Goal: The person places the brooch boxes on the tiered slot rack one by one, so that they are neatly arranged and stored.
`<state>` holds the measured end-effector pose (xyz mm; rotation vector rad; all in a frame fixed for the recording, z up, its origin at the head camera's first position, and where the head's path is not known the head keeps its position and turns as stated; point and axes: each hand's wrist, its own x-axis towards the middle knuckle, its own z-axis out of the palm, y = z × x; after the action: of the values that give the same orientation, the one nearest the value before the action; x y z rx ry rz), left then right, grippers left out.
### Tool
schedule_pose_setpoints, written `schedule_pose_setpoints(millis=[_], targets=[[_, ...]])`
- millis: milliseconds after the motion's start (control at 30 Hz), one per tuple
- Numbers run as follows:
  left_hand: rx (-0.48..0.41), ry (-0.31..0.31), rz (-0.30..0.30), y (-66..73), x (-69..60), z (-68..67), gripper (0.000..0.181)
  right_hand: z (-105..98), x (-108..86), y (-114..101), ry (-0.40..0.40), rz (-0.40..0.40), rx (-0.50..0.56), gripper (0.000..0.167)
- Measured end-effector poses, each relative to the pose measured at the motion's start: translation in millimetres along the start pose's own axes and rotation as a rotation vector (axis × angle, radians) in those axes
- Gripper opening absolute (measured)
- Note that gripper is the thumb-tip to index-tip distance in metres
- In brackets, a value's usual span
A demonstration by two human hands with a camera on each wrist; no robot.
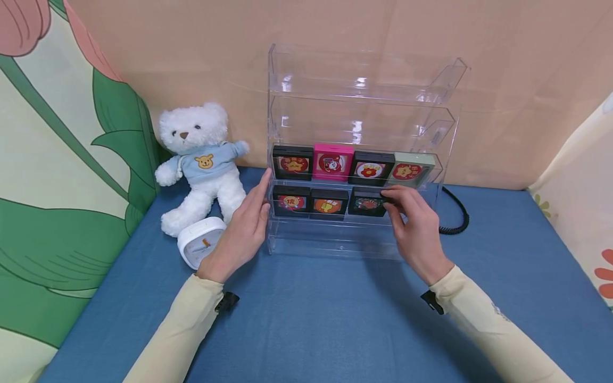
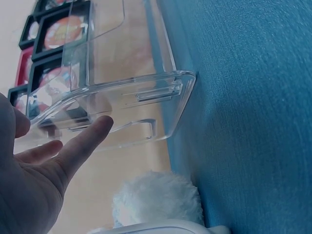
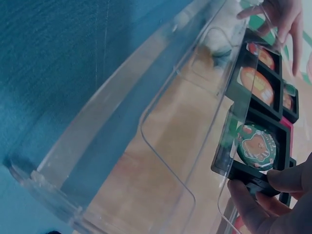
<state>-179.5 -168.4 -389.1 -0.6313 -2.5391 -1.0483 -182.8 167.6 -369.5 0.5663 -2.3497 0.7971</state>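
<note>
A clear acrylic tiered rack (image 1: 330,242) stands on the table, with small boxed round badges on two of its shelves. My right hand (image 1: 417,231) pinches the right edge of a black box with a green badge (image 3: 257,147), on the lower of these shelves. In the right wrist view, thumb and fingers grip this box by its side. To its left sit a black box with an orange badge (image 1: 328,203) and a black box with a red badge (image 1: 291,201). My left hand (image 1: 239,231), fingers extended, rests against the rack's left side panel.
The shelf above holds two black boxes, a pink box (image 1: 332,163) and a pale grey-green box (image 1: 412,169). A white teddy bear (image 1: 203,159) and a white clock (image 1: 198,244) are left of the rack. A black coiled cord (image 1: 462,215) lies at its right.
</note>
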Motion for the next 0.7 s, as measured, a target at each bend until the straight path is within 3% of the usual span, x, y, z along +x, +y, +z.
schedule_pose_setpoints(millis=[700], targets=[[-0.007, -0.007, -0.007, 0.2, -0.1, -0.4, 0.065, 12, -3.5, 2, -0.032, 0.05, 0.036, 0.031]])
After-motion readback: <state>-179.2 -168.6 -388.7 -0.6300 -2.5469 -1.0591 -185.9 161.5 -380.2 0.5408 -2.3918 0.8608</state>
